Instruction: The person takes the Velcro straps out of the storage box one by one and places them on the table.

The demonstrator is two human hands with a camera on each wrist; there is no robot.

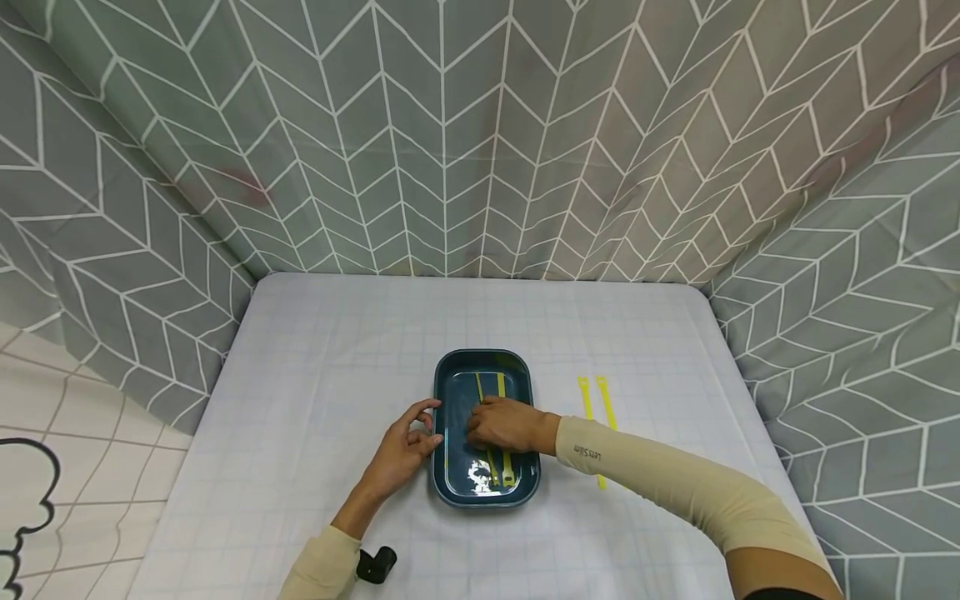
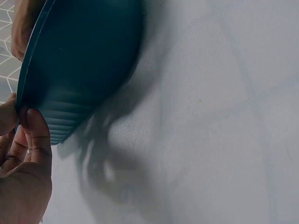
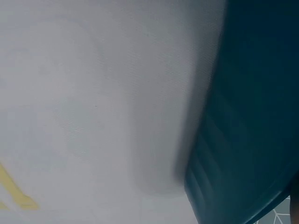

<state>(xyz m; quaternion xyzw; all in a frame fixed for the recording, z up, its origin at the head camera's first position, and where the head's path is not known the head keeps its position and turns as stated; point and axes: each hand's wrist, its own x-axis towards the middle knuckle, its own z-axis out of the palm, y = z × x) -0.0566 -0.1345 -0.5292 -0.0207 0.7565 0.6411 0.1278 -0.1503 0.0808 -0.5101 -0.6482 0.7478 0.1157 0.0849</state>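
Observation:
A dark teal tray (image 1: 486, 498) stands on the white-covered table. My left hand (image 1: 405, 450) holds its left rim with thumb and bent fingers; the left wrist view shows the fingertips at the rim and the ribbed outer wall (image 2: 70, 112). Over the tray's inside, my right hand (image 1: 504, 423) has its fingers curled down on the left one of two yellow cable ties (image 1: 492, 468). The fingertips themselves are hidden beneath the hand. The other cable tie (image 1: 507, 471) lies alongside, partly covered by the hand. In the right wrist view only the tray's outer side (image 3: 247, 116) fills the right part.
Two more yellow cable ties (image 1: 606, 400) lie on the table (image 1: 337, 333) right of the tray, crossed over by my right forearm. A black device (image 1: 377, 565) sits at my left wrist. Grey patterned curtains (image 1: 472, 167) close off the back and sides.

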